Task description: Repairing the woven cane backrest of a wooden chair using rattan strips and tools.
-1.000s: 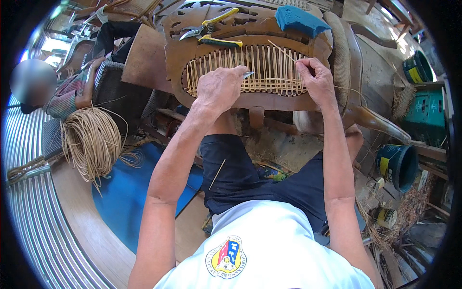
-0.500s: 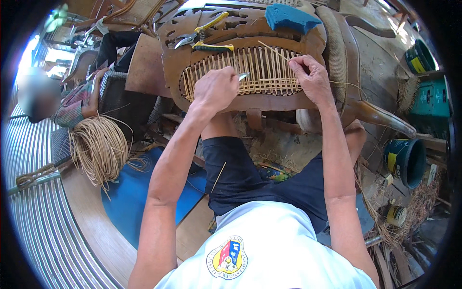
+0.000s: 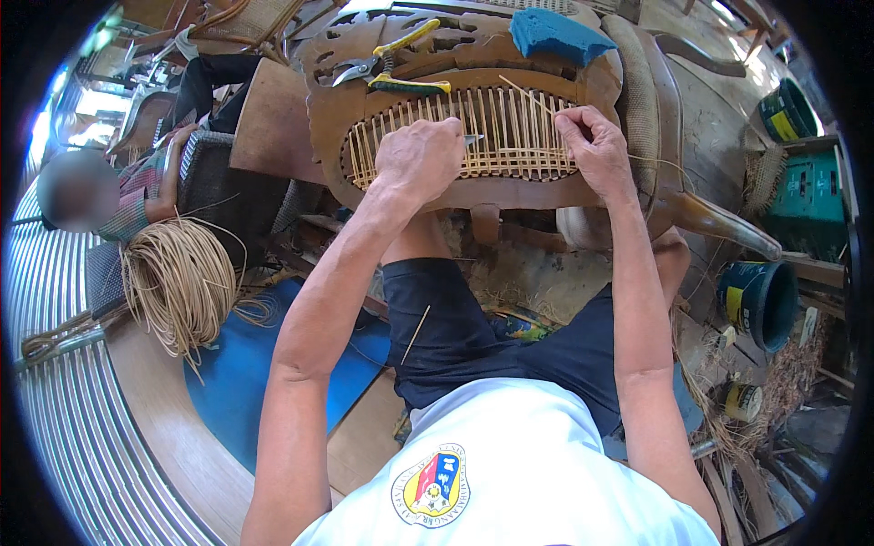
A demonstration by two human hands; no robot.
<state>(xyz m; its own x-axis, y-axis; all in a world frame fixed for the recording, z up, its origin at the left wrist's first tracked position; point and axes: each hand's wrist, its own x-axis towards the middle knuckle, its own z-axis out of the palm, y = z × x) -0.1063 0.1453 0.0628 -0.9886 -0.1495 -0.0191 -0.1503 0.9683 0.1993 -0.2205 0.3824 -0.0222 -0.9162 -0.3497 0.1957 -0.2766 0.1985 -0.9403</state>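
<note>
A carved wooden chair back lies in front of me with an oval opening partly woven in pale cane strands. My left hand rests on the weave, closed around a small metal tool whose tip pokes out to the right. My right hand pinches a thin cane strand at the right end of the weave. Yellow-handled pliers and a blue sponge lie on the wood beyond the opening.
A coil of cane sits at the left by a blue mat. Another person sits at the far left. Dark buckets and a green crate stand at the right. Cane scraps litter the floor.
Both hands stay on the weave. The right hand has shifted slightly along the cane strand; the view has tilted a little.
</note>
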